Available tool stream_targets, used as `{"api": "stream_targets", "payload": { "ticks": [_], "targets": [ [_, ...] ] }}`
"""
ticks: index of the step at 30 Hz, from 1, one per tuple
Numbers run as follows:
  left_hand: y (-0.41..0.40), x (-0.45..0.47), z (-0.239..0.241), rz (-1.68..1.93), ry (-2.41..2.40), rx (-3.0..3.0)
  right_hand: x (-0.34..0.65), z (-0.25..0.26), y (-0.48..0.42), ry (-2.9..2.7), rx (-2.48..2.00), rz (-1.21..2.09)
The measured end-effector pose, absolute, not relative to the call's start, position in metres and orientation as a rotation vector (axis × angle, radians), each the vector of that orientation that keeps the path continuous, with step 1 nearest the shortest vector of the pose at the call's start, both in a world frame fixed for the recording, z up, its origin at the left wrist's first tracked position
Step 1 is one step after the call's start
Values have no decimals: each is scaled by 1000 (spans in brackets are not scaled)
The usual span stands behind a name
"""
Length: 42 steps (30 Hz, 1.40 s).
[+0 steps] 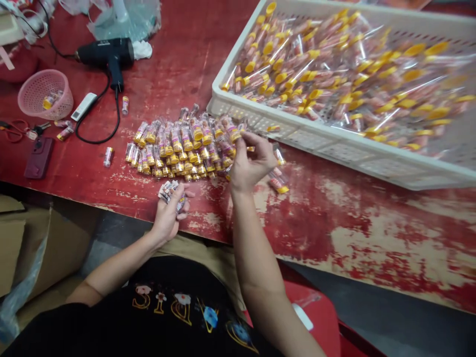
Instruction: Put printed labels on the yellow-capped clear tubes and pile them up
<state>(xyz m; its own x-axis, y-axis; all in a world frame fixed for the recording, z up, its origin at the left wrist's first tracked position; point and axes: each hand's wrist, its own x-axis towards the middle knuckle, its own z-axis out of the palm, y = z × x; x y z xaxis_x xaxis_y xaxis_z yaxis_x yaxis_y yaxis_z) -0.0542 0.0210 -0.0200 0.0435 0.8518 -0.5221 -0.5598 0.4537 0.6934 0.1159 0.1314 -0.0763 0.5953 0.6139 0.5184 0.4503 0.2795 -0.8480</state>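
My left hand (171,212) is closed around a small bunch of white printed pieces (169,190) near the table's front edge; their exact kind is too small to tell. At the right end of a stacked pile of small clear tubes with yellow caps (178,148), my right hand (253,161) pinches one yellow-capped tube (233,130) between thumb and forefinger. Its other fingers are curled. Beside and partly behind that hand lie a few loose tubes (278,181).
A white plastic crate (316,136) full of longer yellow-capped tubes fills the back right. To the left are a black heat gun (106,53) with its cord, a pink basket (28,96), a phone (39,157) and red scissors (14,131). Cardboard boxes (55,248) stand below left.
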Motion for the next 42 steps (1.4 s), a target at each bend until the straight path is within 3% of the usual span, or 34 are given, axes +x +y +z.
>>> {"api": "stream_targets", "payload": {
  "ticks": [3, 7, 12, 20, 25, 29, 32, 38, 42],
  "targets": [
    [23, -57, -23, 1102, 988, 272, 136, -78, 145, -1139, -1428, 226],
    [28, -50, -20, 1040, 888, 266, 135, -52, 97, -1235, -1397, 400],
    [25, -26, -20, 1038, 933, 199, 104, -31, 21, -1274, -1267, 940],
    [10, 7, -27, 1195, 1183, 331, 108, -39, -13, -1271, -1471, 611],
    [9, 19, -27, 1193, 1246, 311, 136, -46, -12, -1327, -1481, 706],
    [12, 19, -23, 1110, 1231, 260, 200, -80, 17, -1193, -1893, 280],
    [16, 16, -19, 1065, 1174, 215, 226, -102, 22, -1189, -2087, 206],
    [17, 14, -17, 1051, 1134, 152, 184, -64, -40, -1168, -1482, 561],
    [15, 15, -17, 1017, 1095, 182, 166, -30, -64, -1383, -1367, 463]
  ]
}}
